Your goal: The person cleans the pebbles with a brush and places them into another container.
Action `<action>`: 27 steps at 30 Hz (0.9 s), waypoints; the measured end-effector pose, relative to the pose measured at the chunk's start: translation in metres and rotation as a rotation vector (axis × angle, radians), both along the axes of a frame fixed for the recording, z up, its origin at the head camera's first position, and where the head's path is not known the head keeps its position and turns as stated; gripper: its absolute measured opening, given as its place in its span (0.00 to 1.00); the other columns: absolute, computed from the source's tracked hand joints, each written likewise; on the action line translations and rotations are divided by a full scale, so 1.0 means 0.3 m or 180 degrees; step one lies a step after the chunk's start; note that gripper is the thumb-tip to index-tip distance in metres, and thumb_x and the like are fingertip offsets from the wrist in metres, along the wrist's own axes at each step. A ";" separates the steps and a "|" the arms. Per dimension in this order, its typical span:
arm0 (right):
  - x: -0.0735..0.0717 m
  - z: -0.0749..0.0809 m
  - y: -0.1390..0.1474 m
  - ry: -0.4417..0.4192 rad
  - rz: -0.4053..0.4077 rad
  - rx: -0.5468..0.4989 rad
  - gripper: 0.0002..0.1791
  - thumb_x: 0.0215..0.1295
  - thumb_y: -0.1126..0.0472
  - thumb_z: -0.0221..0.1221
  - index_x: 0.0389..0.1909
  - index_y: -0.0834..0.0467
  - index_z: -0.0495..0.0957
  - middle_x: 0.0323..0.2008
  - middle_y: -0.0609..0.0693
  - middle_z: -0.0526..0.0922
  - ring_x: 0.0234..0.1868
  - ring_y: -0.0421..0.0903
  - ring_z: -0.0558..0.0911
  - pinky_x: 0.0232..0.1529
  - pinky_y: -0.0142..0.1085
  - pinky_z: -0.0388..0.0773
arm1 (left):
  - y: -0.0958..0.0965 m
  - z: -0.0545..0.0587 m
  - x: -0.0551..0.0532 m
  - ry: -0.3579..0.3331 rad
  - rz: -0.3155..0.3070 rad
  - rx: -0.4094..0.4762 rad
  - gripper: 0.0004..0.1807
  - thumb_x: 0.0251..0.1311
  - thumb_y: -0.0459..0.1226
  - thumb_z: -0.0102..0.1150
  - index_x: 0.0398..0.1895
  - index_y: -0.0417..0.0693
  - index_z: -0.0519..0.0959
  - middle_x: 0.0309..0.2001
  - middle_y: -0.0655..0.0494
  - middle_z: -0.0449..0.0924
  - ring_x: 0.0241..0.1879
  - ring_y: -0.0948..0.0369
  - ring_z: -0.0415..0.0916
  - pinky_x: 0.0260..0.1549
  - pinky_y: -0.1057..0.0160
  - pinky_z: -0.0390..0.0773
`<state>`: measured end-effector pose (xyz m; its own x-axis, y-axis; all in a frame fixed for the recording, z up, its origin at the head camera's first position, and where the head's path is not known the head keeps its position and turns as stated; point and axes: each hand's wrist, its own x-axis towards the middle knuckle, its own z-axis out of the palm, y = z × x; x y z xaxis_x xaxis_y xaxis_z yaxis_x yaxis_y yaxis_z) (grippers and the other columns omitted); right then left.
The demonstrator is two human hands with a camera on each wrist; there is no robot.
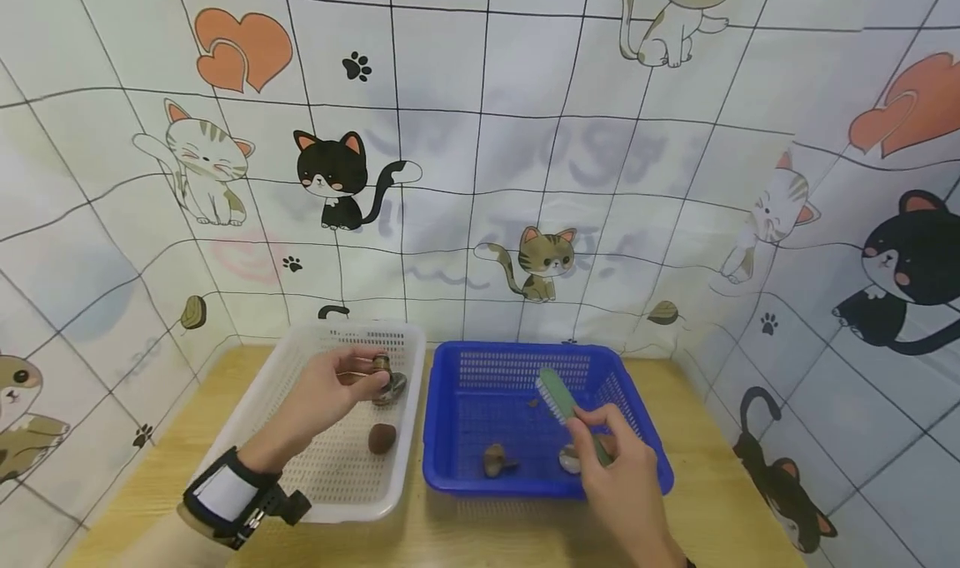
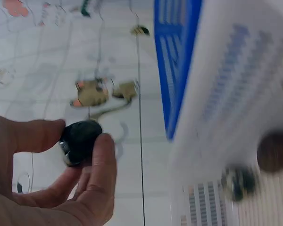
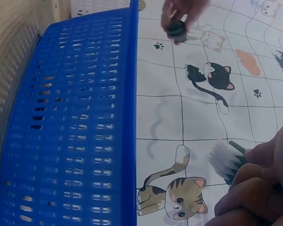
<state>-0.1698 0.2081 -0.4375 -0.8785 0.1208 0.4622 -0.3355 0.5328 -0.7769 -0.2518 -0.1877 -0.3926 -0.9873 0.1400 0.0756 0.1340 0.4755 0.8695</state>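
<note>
Above the white basket [image 1: 281, 476], my left hand [image 1: 330, 389] pinches a dark, shiny stone [image 2: 81, 142] between thumb and fingers. Below that hand, a grey stone [image 1: 390, 389] and a reddish-brown stone [image 1: 382, 439] lie in the white basket. My right hand [image 1: 618, 476] grips a green scrubbing brush [image 1: 558, 387] with white bristles over the blue basket [image 1: 480, 410]. On the blue basket's floor sit a brownish stone [image 1: 495, 460] and a pale stone [image 1: 569, 459], the latter partly behind the right hand.
Both baskets stand side by side on a wooden table [image 1: 450, 543]. A cat-patterned sheet [image 1: 450, 176] rises behind and at both sides. A black wrist strap [image 1: 240, 501] sits on the left forearm.
</note>
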 end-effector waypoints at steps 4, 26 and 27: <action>-0.016 -0.002 0.013 -0.0160 0.0021 -0.0065 0.04 0.87 0.59 0.68 0.53 0.55 0.85 0.60 0.60 0.97 0.27 0.30 0.90 0.10 0.30 0.66 | -0.079 -0.009 -0.036 -0.0045 0.0019 -0.0399 0.25 0.78 0.40 0.75 0.70 0.35 0.84 0.56 0.37 0.95 0.48 0.52 0.96 0.44 0.58 0.94; -0.047 -0.003 0.064 -0.0133 0.0069 -0.0241 0.05 0.88 0.60 0.67 0.53 0.58 0.84 0.67 0.63 0.93 0.19 0.34 0.78 0.06 0.29 0.62 | -0.082 -0.170 -0.217 -0.1195 -0.0401 -0.2515 0.13 0.58 0.22 0.83 0.29 0.43 0.86 0.25 0.53 0.85 0.23 0.60 0.78 0.23 0.68 0.82; -0.049 -0.003 0.065 -0.0107 0.0068 -0.0225 0.05 0.88 0.60 0.67 0.53 0.58 0.84 0.66 0.63 0.93 0.20 0.34 0.79 0.07 0.29 0.62 | -0.076 -0.167 -0.215 -0.1241 -0.0450 -0.2646 0.13 0.58 0.22 0.83 0.30 0.44 0.86 0.26 0.53 0.86 0.24 0.60 0.79 0.24 0.68 0.81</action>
